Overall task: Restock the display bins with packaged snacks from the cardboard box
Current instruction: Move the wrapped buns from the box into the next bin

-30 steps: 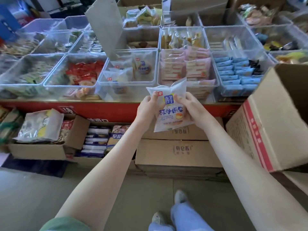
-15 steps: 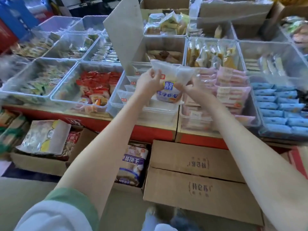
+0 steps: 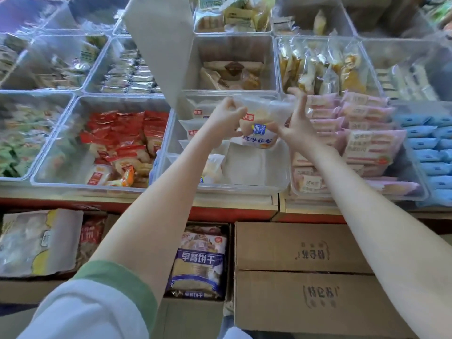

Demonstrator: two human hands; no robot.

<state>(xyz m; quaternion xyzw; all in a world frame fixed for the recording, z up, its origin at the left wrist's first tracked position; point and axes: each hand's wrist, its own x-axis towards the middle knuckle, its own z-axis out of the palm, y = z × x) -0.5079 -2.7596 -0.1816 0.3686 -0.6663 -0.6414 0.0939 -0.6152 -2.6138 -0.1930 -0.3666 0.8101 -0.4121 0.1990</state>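
**One white packet over a half-filled bin**

Both hands hold a white plastic snack packet with blue lettering above the clear plastic display bin at the front edge of the bench, in the middle of the row. The left hand has its fingers closed on the packet's left edge. The right hand touches the right side low down with thumb and one finger, while its other fingers are spread apart and raised clear, so its hold looks light.

Judging by the bin, restocking is under way but far from done: a few matching white packets stand along its left wall, and the right part of its floor is bare. Neighbouring bins with red packets and pink packets look well stocked. The supply box is not in view, so how much remains cannot be told.
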